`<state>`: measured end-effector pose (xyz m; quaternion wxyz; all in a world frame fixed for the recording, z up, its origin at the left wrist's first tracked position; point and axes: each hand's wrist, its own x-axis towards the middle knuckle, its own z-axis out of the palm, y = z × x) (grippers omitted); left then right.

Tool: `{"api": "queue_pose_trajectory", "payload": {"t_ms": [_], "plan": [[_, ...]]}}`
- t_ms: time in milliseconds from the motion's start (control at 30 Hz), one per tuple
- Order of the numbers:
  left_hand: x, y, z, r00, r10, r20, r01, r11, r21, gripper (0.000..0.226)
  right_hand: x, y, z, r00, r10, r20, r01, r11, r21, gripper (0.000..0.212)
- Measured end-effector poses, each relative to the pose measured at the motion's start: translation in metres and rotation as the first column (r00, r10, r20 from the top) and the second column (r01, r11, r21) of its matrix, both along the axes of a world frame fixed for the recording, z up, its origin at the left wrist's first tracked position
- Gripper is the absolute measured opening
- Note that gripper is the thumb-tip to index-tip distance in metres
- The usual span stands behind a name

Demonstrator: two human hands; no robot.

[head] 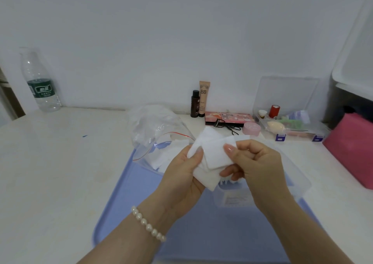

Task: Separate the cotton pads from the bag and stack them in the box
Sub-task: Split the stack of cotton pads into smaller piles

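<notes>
Cotton pads (210,158) at frame centre, being gripped by left hand (181,175) and pinched by right hand (252,162) above the clear box (298,181), many remaining in the bag (159,134), stacking seemingly barely begun.

— Where's the bag (159,134)?
— On the tray's (121,193) far left, box (294,175) to its right.
— And the bottle (40,82)?
— Far left, by the wall; the organiser (290,130) stands far right.
</notes>
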<state>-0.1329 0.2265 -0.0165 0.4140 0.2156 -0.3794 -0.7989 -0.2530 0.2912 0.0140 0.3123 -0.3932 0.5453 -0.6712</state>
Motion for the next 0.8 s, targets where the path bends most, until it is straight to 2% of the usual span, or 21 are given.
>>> {"api": "queue_pose_trajectory", "payload": {"t_ms": [67,200,433,567,667,800], "plan": [[-0.0002,0.0014,0.0003,1.0,-0.013,-0.012,0.013,1.0,-0.004,0.046,0.0018,0.0003,0.0003,0.999,-0.003,-0.054,0.003,1.0,-0.004,0.008],[-0.0002,0.0018,0.0003,0.998,-0.042,-0.037,0.042,0.999,0.004,0.038,0.002,0.0,0.0001,0.995,-0.014,-0.095,0.013,1.0,-0.005,0.011],[-0.0015,0.0074,0.0037,0.99,-0.094,-0.109,0.096,0.995,0.008,0.049,0.0026,-0.0005,-0.0047,0.988,-0.067,-0.136,0.065,0.998,-0.023,0.009],[-0.0028,0.0084,0.0031,0.995,-0.081,-0.058,0.079,0.996,-0.043,0.043,0.0048,-0.0003,-0.0051,0.976,-0.106,-0.191,0.103,0.994,-0.024,0.014],[-0.0018,0.0061,0.0027,0.994,-0.077,-0.081,0.078,0.997,0.008,0.045,0.0022,-0.0033,-0.0069,0.947,-0.168,-0.272,0.168,0.986,-0.024,0.018],[0.0009,0.0055,0.0075,0.986,-0.11,-0.122,0.112,0.994,0.015,0.047,-0.0024,-0.0043,-0.0086,0.95,-0.167,-0.264,0.174,0.985,0.001,0.017]]}}
